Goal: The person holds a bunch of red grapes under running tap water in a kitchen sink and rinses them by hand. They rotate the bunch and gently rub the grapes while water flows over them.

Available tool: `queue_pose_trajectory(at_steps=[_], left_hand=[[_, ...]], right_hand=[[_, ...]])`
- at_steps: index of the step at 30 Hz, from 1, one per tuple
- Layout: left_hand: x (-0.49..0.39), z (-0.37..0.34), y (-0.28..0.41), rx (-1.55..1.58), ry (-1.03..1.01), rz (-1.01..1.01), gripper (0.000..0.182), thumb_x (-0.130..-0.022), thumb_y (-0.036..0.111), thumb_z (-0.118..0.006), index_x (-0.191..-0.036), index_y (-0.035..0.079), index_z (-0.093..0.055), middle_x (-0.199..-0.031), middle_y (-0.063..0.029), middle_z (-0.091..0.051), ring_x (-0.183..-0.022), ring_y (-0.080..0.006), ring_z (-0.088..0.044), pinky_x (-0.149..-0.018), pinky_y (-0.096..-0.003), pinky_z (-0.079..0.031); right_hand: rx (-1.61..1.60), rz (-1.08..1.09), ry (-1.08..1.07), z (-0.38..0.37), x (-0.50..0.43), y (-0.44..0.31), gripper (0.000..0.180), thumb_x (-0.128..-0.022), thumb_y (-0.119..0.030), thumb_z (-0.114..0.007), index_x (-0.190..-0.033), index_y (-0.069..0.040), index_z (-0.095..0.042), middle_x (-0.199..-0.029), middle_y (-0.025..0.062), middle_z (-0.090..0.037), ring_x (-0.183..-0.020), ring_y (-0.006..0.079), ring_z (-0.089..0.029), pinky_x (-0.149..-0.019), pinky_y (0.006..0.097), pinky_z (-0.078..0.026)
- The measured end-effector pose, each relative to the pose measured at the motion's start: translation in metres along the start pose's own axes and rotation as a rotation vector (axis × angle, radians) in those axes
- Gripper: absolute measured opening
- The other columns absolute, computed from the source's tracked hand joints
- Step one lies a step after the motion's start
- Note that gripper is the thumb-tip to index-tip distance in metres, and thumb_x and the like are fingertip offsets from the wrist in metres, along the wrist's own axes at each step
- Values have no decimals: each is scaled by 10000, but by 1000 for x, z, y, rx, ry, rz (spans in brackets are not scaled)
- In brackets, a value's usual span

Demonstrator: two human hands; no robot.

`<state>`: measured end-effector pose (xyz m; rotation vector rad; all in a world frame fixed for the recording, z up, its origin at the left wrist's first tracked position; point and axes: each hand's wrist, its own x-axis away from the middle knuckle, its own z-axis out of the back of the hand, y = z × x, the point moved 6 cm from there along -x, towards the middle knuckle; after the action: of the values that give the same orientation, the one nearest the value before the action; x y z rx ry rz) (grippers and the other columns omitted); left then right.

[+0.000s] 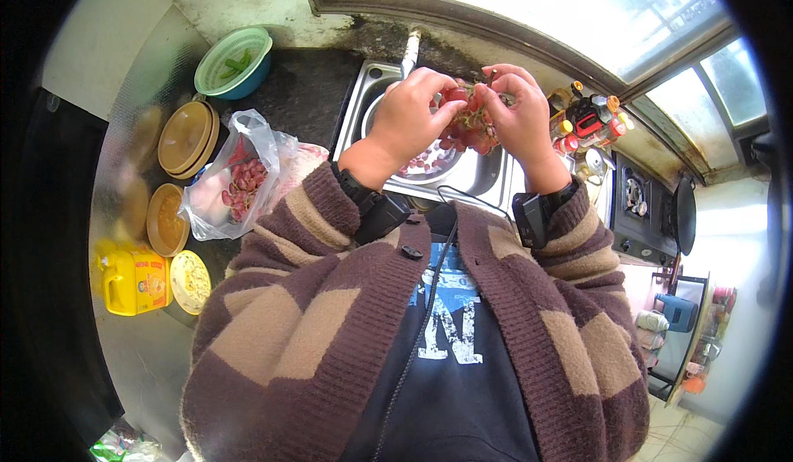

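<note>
A bunch of red grapes hangs above the stainless steel sink. My right hand grips its stem near the top. The fingertips of my left hand are closed on a grape at the bunch's left side; whether that grape is still attached cannot be seen. Below the hands, a round basin stands in the sink with loose grapes in it, partly hidden by my left hand and the bunch. The faucet rises behind my left hand.
Left of the sink, a clear plastic bag holds more grapes. Beyond it are a green colander with green vegetables, brown bowls and a yellow oil jug. Bottles crowd the right side, before a gas stove. A cord hangs before my chest.
</note>
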<state>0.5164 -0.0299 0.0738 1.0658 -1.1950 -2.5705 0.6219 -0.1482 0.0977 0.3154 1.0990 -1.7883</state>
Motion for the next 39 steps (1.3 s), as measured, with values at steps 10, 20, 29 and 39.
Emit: queue_pose_trajectory(at_steps=[10, 20, 29, 39], left_hand=[[-3, -26, -37, 283, 168, 375, 153, -796, 144, -645, -894, 43, -587, -818, -56, -616, -672, -152, -594, -612, -283, -487], [18, -93, -51, 1278, -169, 862, 321, -971, 280, -408, -1153, 53, -542, -1020, -89, -587, -785, -154, -586, -689, -277, -512], [-4, -116, -46, 1329, -312, 925, 321, -989, 287, -368, -1163, 50, -499, -1052, -113, -586, -892, -202, -602, -758, -346, -523], [-22, -117, -82, 1218, -179, 945, 201, -944, 308, -505, -928, 111, -469, -750, -45, -567, -558, -116, -505, -485, -268, -456]], right_hand=[[-126, -54, 116, 34, 13, 38, 159, -777, -74, -682, -720, 4, -556, -916, 141, -622, -801, 229, -613, -686, 307, -489], [-766, -203, 2, 39, 19, 87, 181, -858, -45, -611, -725, -14, -492, -963, 84, -591, -910, 138, -552, -812, 264, -442], [-150, -35, -77, 34, 12, 60, 194, -817, -16, -641, -709, -1, -481, -925, 124, -597, -824, 179, -579, -743, 275, -464], [-11, -152, 57, 8, 9, 62, 145, -781, -60, -677, -732, -11, -550, -876, 115, -614, -825, 230, -597, -743, 307, -470]])
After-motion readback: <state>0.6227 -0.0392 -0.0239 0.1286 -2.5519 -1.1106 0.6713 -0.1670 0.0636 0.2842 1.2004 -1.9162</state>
